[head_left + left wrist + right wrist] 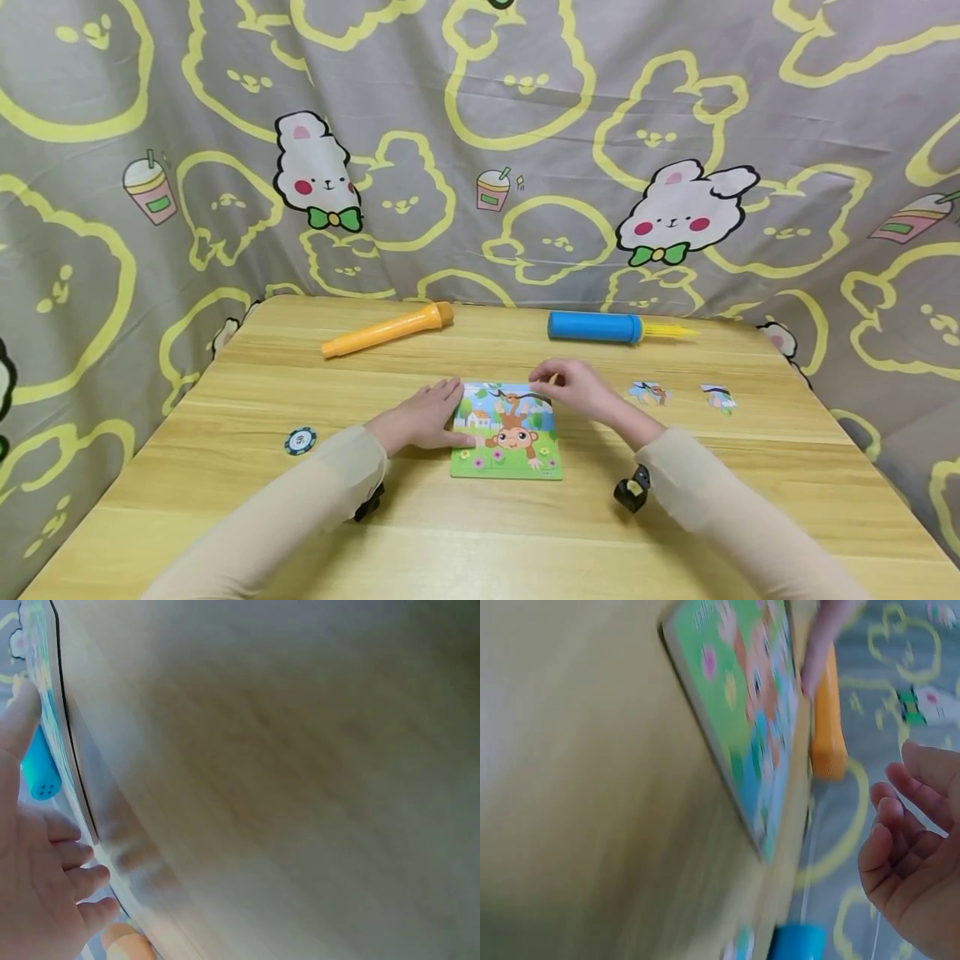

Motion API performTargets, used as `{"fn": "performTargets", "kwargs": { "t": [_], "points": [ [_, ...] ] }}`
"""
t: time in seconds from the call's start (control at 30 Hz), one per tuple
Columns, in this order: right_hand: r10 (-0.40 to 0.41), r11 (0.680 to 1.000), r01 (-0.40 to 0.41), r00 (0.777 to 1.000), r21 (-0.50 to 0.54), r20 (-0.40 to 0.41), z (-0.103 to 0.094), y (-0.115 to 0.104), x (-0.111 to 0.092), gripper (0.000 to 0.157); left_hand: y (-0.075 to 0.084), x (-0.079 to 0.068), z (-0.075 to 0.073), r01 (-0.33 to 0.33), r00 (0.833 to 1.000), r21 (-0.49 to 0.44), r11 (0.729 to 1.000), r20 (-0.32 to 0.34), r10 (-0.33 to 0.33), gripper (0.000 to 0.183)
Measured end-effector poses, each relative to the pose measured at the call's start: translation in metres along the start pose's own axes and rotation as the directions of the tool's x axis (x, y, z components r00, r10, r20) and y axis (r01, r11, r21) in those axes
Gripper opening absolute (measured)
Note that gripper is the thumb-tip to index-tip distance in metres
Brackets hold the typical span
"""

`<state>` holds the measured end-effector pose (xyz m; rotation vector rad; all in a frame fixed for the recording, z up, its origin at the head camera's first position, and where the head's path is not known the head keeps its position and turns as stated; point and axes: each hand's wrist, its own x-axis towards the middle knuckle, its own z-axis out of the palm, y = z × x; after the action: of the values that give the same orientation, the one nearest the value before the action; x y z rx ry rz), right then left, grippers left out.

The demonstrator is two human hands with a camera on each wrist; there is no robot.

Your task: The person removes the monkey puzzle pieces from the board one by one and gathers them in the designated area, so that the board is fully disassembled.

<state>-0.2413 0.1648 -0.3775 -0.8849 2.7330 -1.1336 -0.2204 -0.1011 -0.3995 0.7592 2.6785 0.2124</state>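
Observation:
A square jigsaw puzzle with a cartoon monkey, a small house and flowers lies flat on the wooden table. My left hand lies along its left edge, the thumb over the picture and the fingers stretched out near the upper left corner. Over the upper right corner is my right hand; in the right wrist view the fingers curl loosely with nothing visible between them. Whether that hand touches the puzzle cannot be told. To its right lie two loose puzzle pieces, one nearer and the other farther out.
Behind the puzzle lie an orange microphone-shaped tube at left and a blue hand pump with a yellow nozzle at right. A round poker chip sits on the left of the table. A patterned curtain hangs behind.

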Motion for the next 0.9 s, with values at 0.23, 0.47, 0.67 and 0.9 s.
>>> {"fn": "performTargets", "kwargs": {
  "t": [0.23, 0.47, 0.67, 0.9],
  "points": [
    [-0.051, 0.999, 0.047, 0.988, 0.027, 0.146, 0.035, -0.016, 0.007, 0.018, 0.002, -0.002, -0.001, -0.029, 0.999, 0.023, 0.999, 0.016, 0.028, 0.100],
    [-0.026, 0.999, 0.031, 0.970, -0.017, 0.243, 0.057, -0.022, 0.011, 0.024, 0.001, -0.002, 0.000, -0.014, 1.000, 0.038, 0.999, 0.011, 0.014, 0.101],
    [-0.017, 0.990, 0.054, 0.963, -0.132, 0.268, 0.065, -0.021, 0.012, 0.031, 0.000, -0.001, 0.002, -0.013, 1.000, 0.053, 0.998, 0.016, 0.012, 0.101],
    [-0.030, 0.976, 0.089, 0.959, -0.198, 0.283, 0.067, -0.021, 0.013, 0.037, 0.002, -0.003, 0.001, -0.014, 1.000, 0.049, 0.999, 0.007, 0.014, 0.100]
  ]
}}
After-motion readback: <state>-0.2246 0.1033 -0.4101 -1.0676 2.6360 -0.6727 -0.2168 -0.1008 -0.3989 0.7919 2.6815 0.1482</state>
